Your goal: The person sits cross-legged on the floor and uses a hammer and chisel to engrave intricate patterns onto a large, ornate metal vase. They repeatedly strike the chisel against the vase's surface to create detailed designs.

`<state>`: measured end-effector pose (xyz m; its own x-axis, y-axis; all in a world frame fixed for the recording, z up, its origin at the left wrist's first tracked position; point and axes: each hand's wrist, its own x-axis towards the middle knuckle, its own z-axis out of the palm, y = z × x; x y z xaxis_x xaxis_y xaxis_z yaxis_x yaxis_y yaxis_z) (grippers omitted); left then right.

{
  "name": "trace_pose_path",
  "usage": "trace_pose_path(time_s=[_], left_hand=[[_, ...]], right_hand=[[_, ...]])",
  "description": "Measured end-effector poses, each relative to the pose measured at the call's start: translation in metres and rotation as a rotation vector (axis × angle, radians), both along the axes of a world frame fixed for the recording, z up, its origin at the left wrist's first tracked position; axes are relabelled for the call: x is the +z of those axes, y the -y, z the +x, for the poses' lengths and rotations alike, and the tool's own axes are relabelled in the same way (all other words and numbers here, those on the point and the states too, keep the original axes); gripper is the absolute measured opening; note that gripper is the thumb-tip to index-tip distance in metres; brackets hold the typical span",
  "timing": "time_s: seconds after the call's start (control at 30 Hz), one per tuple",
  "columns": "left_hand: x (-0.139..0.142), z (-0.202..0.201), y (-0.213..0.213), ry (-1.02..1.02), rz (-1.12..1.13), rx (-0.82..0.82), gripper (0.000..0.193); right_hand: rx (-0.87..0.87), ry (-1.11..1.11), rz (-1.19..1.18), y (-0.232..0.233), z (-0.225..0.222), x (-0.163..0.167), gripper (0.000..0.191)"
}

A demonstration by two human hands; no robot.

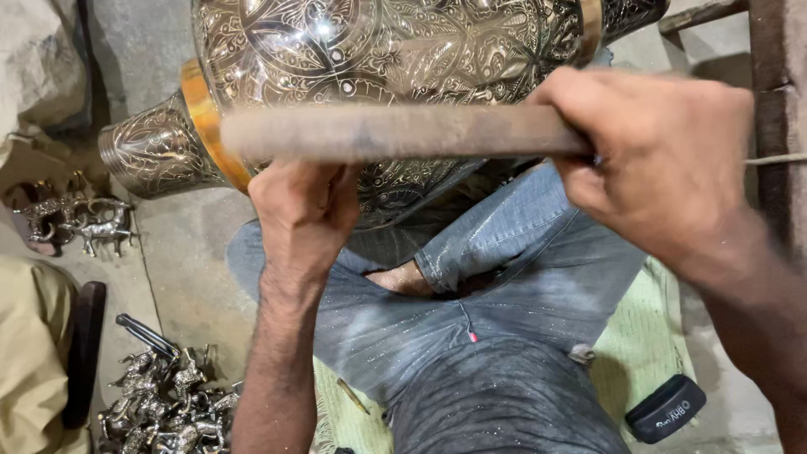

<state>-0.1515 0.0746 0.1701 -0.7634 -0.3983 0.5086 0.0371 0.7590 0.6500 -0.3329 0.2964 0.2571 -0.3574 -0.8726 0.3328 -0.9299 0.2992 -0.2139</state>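
Close up, a person sits on the floor in dusty grey jeans [504, 336], a large engraved metal vase [378, 50] lying on its side across the lap, neck pointing left. Right hand [664, 160] is clenched round one end of a long wooden handle [395, 133], which blurs across the front of the vase. Left hand [307, 206] is curled shut against the vase's lower belly, just under the handle; whether it grips a small tool there I cannot tell. Judged step: working the engraved surface, with the handle swung as a striker. Any further stroke would call for a steady left hand and the vase kept from rolling. Below and left of the vase, small metal animal figurines [164, 403] lie heaped on the floor, and more [76, 220] lie left of its neck.
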Motion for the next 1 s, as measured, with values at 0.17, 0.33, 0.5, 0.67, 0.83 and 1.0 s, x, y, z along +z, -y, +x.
trace_pose_path(time_s=[0.17,0.33,0.5,0.67,0.83,1.0], left_hand=[[-0.006,-0.001,0.003,-0.001,-0.018,-0.022,0.024],[-0.013,0.003,0.009,-0.078,-0.001,-0.108,0.026],[-0.021,0.004,0.012,0.042,-0.085,-0.038,0.024],[-0.021,0.005,0.01,0.021,-0.203,0.023,0.034],[-0.016,-0.005,0.003,-0.103,0.33,-0.167,0.043],[-0.008,-0.006,-0.003,0.004,-0.105,-0.052,0.045]], right_hand=[[-0.081,0.209,0.034,0.003,-0.004,-0.003,0.023],[0.001,-0.11,0.114,0.019,0.001,0.015,0.019],[0.009,-0.203,0.076,0.026,0.004,0.023,0.02],[0.026,0.13,-0.008,0.011,-0.007,-0.005,0.012],[-0.12,-0.081,0.102,-0.009,-0.019,-0.032,0.015],[-0.133,0.175,-0.025,-0.013,-0.021,-0.049,0.024]])
